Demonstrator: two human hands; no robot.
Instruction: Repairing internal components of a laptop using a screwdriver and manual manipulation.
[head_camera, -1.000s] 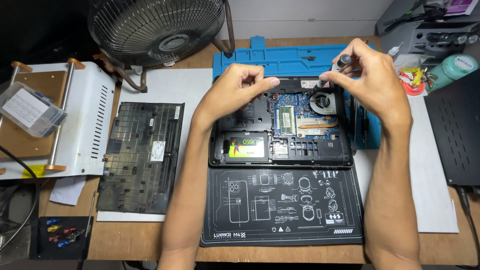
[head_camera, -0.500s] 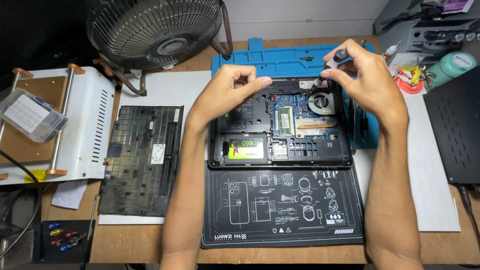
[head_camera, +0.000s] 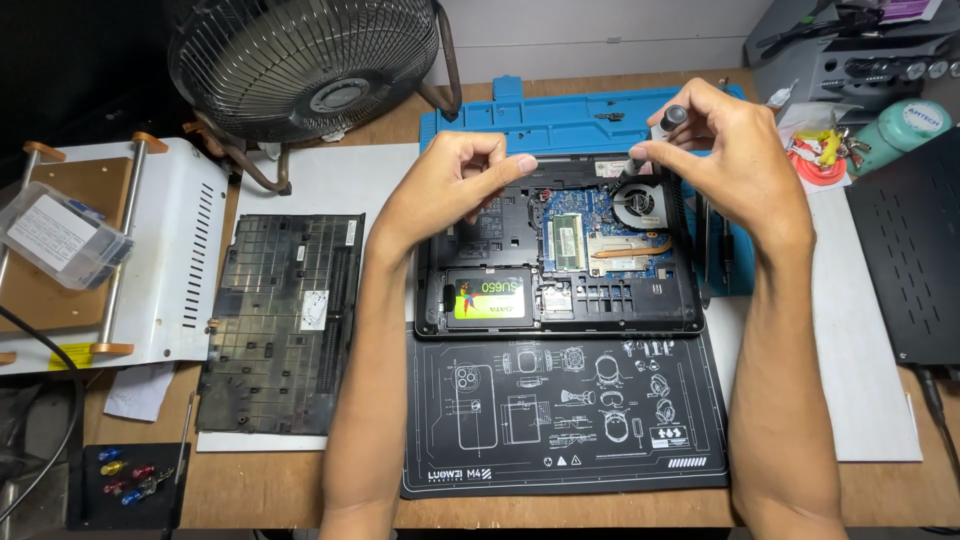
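A wooden desk (head_camera: 300, 480) seen from above carries the whole scene, with a round fan (head_camera: 300, 60) standing at its far edge and a white machine (head_camera: 170, 250) at the left. A white sheet (head_camera: 330, 180) beside the machine bears a black cover (head_camera: 280, 320) lying flat, apart from the laptop (head_camera: 560, 250) at centre. The laptop lies open-bottomed, its board, a boxed drive (head_camera: 488, 298) at the near left and a round cooler (head_camera: 638, 205) at the far right all exposed. It rests partly on a blue mat (head_camera: 560, 115) behind and touches a black mat (head_camera: 560, 420) printed with white line drawings in front. A dark case (head_camera: 910, 250) sits at the right edge, a teal bottle (head_camera: 900, 125) behind it. The left hand (head_camera: 450, 190) hovers over the laptop's far left corner, fingers curled, thumb and forefinger pressed together; whether they pinch anything cannot be told. The right hand (head_camera: 730, 160) is raised over the far right corner, just above the cooler, thumb and fingers pinching a small screwdriver (head_camera: 650, 145) that slants down toward the laptop's rear edge. Small coloured bits (head_camera: 125, 478) lie on a dark tray at the near left corner.
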